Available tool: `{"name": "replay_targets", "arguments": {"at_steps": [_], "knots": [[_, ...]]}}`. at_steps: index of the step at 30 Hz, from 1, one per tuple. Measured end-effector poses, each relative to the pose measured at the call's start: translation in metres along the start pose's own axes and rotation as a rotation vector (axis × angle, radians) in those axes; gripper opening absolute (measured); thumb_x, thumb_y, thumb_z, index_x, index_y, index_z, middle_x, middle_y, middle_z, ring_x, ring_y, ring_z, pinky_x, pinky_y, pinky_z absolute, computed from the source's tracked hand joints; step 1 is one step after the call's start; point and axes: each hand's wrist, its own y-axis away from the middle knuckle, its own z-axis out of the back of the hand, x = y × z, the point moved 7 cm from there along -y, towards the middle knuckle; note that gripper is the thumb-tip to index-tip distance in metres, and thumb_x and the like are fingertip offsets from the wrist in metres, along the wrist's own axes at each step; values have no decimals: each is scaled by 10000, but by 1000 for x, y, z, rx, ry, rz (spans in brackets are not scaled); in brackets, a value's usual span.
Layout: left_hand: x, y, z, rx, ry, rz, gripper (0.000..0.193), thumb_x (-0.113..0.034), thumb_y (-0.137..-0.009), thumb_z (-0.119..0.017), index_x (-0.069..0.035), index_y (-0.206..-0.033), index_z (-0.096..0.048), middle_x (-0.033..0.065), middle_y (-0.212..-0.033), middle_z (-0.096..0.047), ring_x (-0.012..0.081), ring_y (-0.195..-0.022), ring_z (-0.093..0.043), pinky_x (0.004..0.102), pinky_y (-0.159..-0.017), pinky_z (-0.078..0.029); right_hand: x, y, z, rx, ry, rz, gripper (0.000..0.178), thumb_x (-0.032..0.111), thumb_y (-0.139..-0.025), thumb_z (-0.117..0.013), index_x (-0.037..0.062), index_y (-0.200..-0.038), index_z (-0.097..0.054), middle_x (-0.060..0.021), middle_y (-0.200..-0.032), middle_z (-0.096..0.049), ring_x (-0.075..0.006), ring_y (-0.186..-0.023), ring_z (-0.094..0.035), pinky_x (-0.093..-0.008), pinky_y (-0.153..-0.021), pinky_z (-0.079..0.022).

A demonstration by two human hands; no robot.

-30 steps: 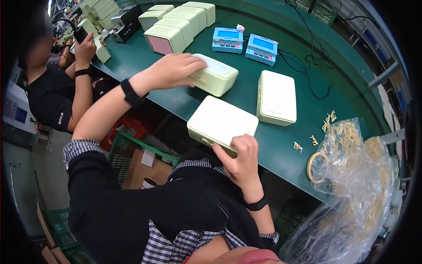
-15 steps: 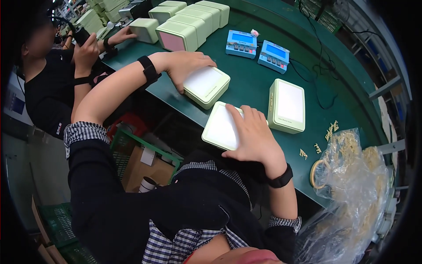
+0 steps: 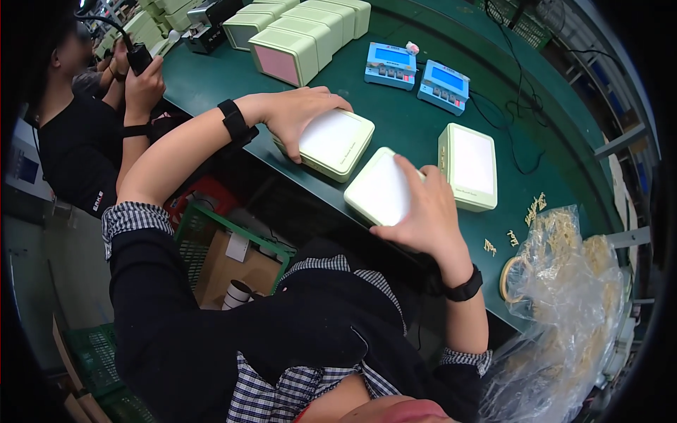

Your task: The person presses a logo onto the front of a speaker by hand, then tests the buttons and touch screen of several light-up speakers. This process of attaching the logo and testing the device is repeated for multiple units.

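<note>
My left hand (image 3: 302,120) curves round the far-left edges of a pale green box-shaped device (image 3: 340,143) with a white front panel. It lies panel up on the bench near the front edge. To its right, my right hand (image 3: 431,215) grips a second pale green box (image 3: 381,187) by its right side, thumb at the near edge and fingers at the far edge. This one also has its white panel up, at the bench's front edge. Just beyond my right fingers, a third box (image 3: 471,168) rests panel up, its side face showing button-like details.
Two blue instruments (image 3: 390,65) with displays stand at the back. More pale green boxes (image 3: 285,56) are lined up at the far left, near a co-worker (image 3: 84,134). Small tan pieces (image 3: 534,209) and a clear plastic bag (image 3: 564,303) lie right. A green crate (image 3: 211,247) is below.
My right hand and its box have shifted right, and the left hand's box slightly right too. The co-worker's hand has drawn back from the far-left boxes, and the box it touched is gone from there.
</note>
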Motion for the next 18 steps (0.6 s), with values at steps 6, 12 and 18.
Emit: {"name": "replay_targets", "arguments": {"at_steps": [6,12,18], "knots": [[-34,-9,2,71,-135,-115,1057,-234,-409,-847,-85,-1370,-434,119,-1284,-551,317,-1194,-498,417,-1074,-353,-54,-4,17,-163,108,-268,1057,462,-520,-888,114,-1424,-465,-235,-1139,-543,-401,-1081,-552,-443,-937,-468],[-70,-47,-7,143,-165,-278,1056,-188,-393,-829,-98,-1369,-437,101,-1295,-564,320,-1214,-497,427,-1105,-315,-93,-8,30,-211,147,-386,1071,537,-527,-867,83,-1414,-474,-242,-1121,-578,-387,-1043,-581,-445,-915,-484],[-104,-95,-13,221,-182,-427,1077,-153,-374,-820,-113,-1379,-436,99,-1297,-566,322,-1236,-489,436,-1125,-285,-122,-13,35,-280,164,-464,1101,601,-512,-839,68,-1405,-476,-262,-1104,-612,-389,-1025,-612,-449,-876,-507]]}}
